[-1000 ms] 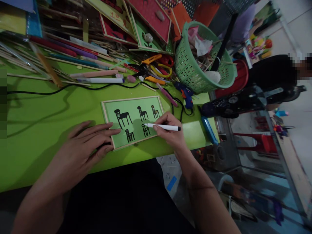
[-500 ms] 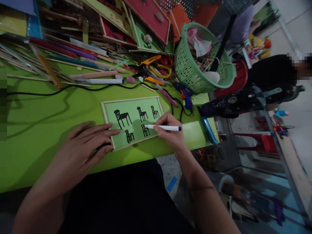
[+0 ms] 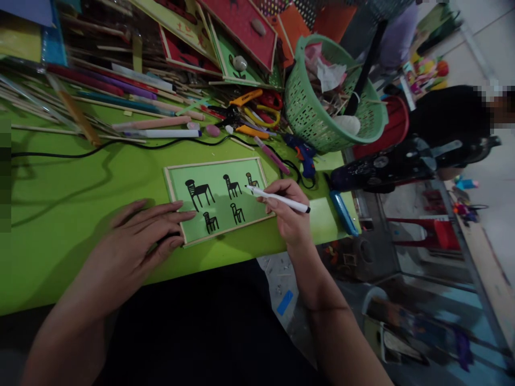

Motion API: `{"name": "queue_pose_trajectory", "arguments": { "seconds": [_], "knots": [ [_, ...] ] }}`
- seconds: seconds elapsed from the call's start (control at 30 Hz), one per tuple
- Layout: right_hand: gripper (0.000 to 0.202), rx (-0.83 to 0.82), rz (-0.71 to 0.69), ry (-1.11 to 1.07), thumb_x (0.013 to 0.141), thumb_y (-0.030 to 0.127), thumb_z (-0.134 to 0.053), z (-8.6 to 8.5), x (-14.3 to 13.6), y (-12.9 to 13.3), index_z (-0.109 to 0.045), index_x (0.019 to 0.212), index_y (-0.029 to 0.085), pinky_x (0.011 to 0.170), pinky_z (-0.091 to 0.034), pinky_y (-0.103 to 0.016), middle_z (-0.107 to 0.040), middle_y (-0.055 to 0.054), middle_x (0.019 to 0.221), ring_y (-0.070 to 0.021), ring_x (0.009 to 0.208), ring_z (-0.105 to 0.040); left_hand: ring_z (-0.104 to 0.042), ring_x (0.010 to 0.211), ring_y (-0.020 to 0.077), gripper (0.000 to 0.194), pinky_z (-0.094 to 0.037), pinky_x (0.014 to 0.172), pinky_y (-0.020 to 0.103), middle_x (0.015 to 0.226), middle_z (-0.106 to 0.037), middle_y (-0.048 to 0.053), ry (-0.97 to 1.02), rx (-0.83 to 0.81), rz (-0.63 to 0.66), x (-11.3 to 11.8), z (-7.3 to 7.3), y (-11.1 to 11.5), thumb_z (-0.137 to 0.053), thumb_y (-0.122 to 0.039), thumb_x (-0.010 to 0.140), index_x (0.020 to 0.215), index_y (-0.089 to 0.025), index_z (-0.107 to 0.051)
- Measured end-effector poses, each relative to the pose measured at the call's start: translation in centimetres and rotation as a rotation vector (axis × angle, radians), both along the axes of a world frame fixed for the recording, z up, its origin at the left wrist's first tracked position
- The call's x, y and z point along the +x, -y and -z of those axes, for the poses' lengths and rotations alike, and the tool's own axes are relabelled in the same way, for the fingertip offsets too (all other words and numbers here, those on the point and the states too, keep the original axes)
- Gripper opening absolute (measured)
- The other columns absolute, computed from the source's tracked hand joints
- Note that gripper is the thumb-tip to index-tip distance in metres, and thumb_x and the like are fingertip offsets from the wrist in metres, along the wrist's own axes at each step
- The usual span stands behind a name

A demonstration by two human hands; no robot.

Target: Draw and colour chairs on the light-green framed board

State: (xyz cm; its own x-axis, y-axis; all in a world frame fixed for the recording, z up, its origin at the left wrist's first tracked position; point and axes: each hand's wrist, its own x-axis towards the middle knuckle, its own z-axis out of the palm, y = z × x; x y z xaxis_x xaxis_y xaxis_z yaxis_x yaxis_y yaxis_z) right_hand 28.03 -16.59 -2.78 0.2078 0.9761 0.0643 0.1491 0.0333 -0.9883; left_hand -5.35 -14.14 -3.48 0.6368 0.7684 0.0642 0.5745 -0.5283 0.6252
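One spread left hand point(image 3: 134, 236) touches the frame point(image 3: 217, 162); right hand point(image 3: 293, 221) pinches marker point(image 3: 258, 192).

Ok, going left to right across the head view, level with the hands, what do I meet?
Left hand → framed green panel → right hand, gripping a white marker → slim blue object near the table's edge.

Pen point(image 3: 294, 204) contact unclear, red container point(image 3: 397, 119) partly hidden; blue sheet point(image 3: 26, 10) cropped
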Motion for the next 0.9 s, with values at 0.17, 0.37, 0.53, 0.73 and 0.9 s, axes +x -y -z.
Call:
{"name": "queue_pose_trajectory", "arguments": {
  "seconds": [0.17,0.37,0.53,0.73,0.9],
  "knots": [
    [0.032,0.065,0.028,-0.095,0.087,0.053,-0.082,-0.4,0.0,-0.2,-0.075,0.103,0.026,0.061,-0.052,-0.032,-0.074,-0.003,0.089,-0.0164,0.07,-0.064,-0.062,0.147,0.0261,0.034,-0.036,0.131,0.055,0.145,-0.077,-0.002,0.015,-0.045,-0.022,0.0,-0.5,-0.2,-0.045,-0.051,0.115,0.108,-0.03,-0.07],
    [0.035,0.074,0.035,-0.083,0.089,0.058,-0.075,-0.8,0.0,-0.3,-0.074,0.103,0.026,0.059,-0.05,-0.033,-0.074,-0.004,0.088,-0.0163,0.067,-0.063,-0.066,0.14,0.0263,0.033,-0.052,0.12,0.046,0.139,-0.079,0.004,0.155,-0.074,-0.116,-0.1,-1.2,-0.3,-0.05,-0.052,0.113,0.105,-0.024,-0.065],
    [0.026,0.139,0.048,-0.215,0.088,0.049,-0.079,-0.7,0.2,-0.2,-0.075,0.099,0.026,0.053,-0.046,-0.027,-0.07,-0.001,0.079,-0.0137,0.064,-0.062,-0.074,0.108,0.0211,0.035,-0.057,0.098,0.033,0.113,-0.081,0.0,0.161,-0.149,-0.267,0.5,-2.5,-0.2,-0.05,-0.052,0.112,0.113,-0.023,-0.069],
    [0.029,0.132,0.091,-0.342,0.082,0.049,-0.086,-1.0,-0.1,0.0,-0.072,0.087,0.024,0.045,-0.04,-0.021,-0.065,0.003,0.065,-0.0113,0.056,-0.059,-0.065,0.084,0.0173,0.033,-0.05,0.079,0.029,0.099,-0.078,0.0,0.382,-0.219,-0.359,3.4,-2.7,-0.9,-0.06,-0.05,0.108,0.108,-0.023,-0.08],
    [0.03,0.087,-0.04,-0.446,0.08,0.048,-0.091,-1.6,-1.7,0.2,-0.073,0.084,0.023,0.042,-0.042,-0.021,-0.07,0.002,0.064,-0.0105,0.049,-0.057,-0.053,0.073,0.0178,0.049,-0.043,0.067,0.03,0.087,-0.069,0.004,0.534,-0.337,-0.315,6.8,-2.1,-0.9,-0.051,-0.063,0.111,0.111,-0.025,-0.083]
  ]
}}
